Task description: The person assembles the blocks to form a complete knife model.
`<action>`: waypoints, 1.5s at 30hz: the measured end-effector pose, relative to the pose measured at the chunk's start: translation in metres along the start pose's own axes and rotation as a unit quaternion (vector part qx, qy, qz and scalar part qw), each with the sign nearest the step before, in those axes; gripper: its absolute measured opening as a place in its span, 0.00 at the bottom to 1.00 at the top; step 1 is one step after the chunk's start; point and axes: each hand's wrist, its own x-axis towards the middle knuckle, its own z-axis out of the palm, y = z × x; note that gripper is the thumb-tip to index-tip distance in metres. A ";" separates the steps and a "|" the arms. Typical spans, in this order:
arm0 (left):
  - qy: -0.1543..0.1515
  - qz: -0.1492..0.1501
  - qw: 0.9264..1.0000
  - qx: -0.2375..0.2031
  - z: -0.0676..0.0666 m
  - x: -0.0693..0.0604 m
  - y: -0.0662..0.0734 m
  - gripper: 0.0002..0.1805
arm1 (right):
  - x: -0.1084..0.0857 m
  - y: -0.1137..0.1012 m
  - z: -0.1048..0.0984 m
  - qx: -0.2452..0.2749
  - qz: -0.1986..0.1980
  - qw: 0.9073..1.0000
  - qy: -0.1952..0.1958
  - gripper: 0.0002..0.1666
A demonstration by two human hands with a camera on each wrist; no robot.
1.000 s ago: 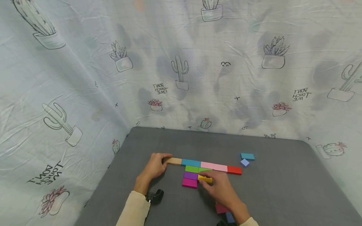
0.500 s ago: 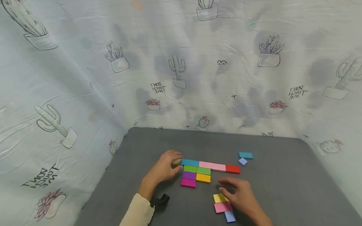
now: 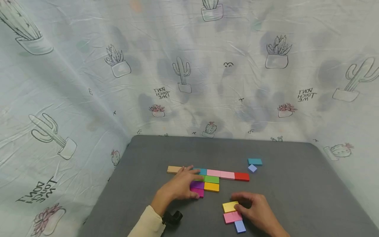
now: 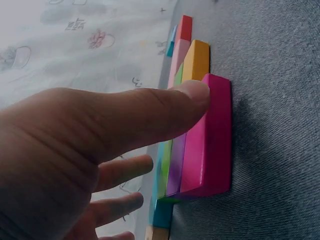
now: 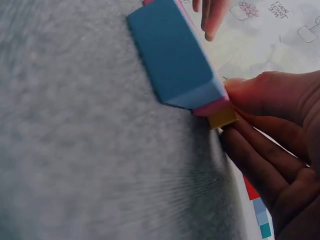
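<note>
My left hand (image 3: 180, 184) spreads its straight fingers over the left part of a flat block pattern; in the left wrist view the thumb lies against the magenta block (image 4: 217, 135). Above that sit the purple block (image 3: 197, 185), orange block (image 3: 211, 187) and green blocks (image 3: 212, 179). Along the top runs a row: tan block (image 3: 174, 169), blue block (image 3: 202, 171), pink blocks (image 3: 227, 175) and red block (image 3: 241, 176). My right hand (image 3: 259, 209) pinches the yellow block (image 3: 228, 207) at its right end, thumb on top and fingers along the far side.
Touching the yellow block is a pink block (image 3: 232, 217), with a light-blue block (image 3: 240, 226) below it. A teal block (image 3: 255, 161) and a small periwinkle block (image 3: 252, 168) lie at the back right. Patterned cloth (image 3: 189, 65) hangs behind the grey table (image 3: 296, 184).
The right hand has let go of the orange block beside the purple one and moved nearer to the yellow block. The left hand has left the tan block and slid right over the pattern.
</note>
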 end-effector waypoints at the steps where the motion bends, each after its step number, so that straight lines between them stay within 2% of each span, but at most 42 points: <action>1: -0.003 -0.001 1.000 0.003 0.001 0.000 0.000 0.36 | 0.000 0.000 0.001 -0.006 0.003 1.000 0.010 0.17; 6: -0.012 -0.007 1.000 0.017 0.003 -0.001 0.001 0.35 | -0.003 0.002 0.004 -0.048 0.020 0.996 0.071 0.18; 8: -0.014 -0.009 1.000 0.019 0.003 -0.002 0.001 0.34 | -0.005 0.004 0.004 -0.056 0.022 0.995 0.081 0.19; 14: -0.009 -0.010 1.000 0.017 0.003 -0.003 0.002 0.33 | -0.012 0.008 -0.001 -0.057 0.019 0.996 0.067 0.22; 19: -0.008 -0.012 1.000 0.017 0.003 -0.003 0.001 0.33 | -0.011 0.007 0.000 -0.058 0.031 0.995 0.071 0.23; 28: -0.005 -0.017 1.000 0.019 0.003 -0.004 0.001 0.32 | -0.007 0.000 0.002 -0.087 0.008 0.993 0.079 0.20; 32: -0.006 -0.019 1.000 0.019 0.003 -0.004 0.001 0.32 | -0.004 -0.010 0.005 -0.092 -0.026 0.991 0.090 0.20; 39: -0.006 -0.015 1.000 0.013 0.003 -0.004 0.001 0.31 | 0.009 -0.026 0.020 -0.094 -0.115 0.985 0.084 0.21; 45: -0.001 -0.013 1.000 0.011 0.004 -0.003 0.003 0.32 | 0.023 -0.032 0.035 -0.108 -0.138 0.981 0.079 0.20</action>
